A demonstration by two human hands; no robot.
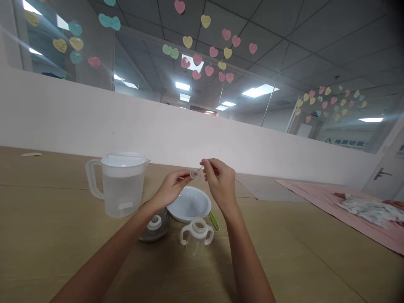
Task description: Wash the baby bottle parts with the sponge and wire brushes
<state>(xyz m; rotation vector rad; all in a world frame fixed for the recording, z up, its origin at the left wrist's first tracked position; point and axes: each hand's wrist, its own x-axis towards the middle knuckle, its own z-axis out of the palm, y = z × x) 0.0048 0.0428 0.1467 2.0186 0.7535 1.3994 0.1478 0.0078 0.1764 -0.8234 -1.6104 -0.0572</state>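
Note:
My left hand (173, 185) pinches a small clear round piece, apparently a soft bottle nipple (195, 174), above the bowl. In my right hand (220, 179), thumb and fingertips close on a thin wire-like stick (200, 168) whose tip points at the nipple; whether it is inside cannot be made out. Below both hands is a white bowl (189, 204). A clear baby bottle (195, 246) with two white handles stands upright and uncapped in front of it. Left of the bottle, a dark grey dish (158, 235) bears a white ring-shaped part (154, 223), partly behind my left forearm.
A lidded translucent pitcher (123, 189) with clear liquid stands at the left. Beside the bowl lies a green handle (214, 221). On the right, a pink cloth (318, 198) carries a doll-like figure in patterned clothing (362, 209). A low white wall (158, 130) with glass above bounds the table's back.

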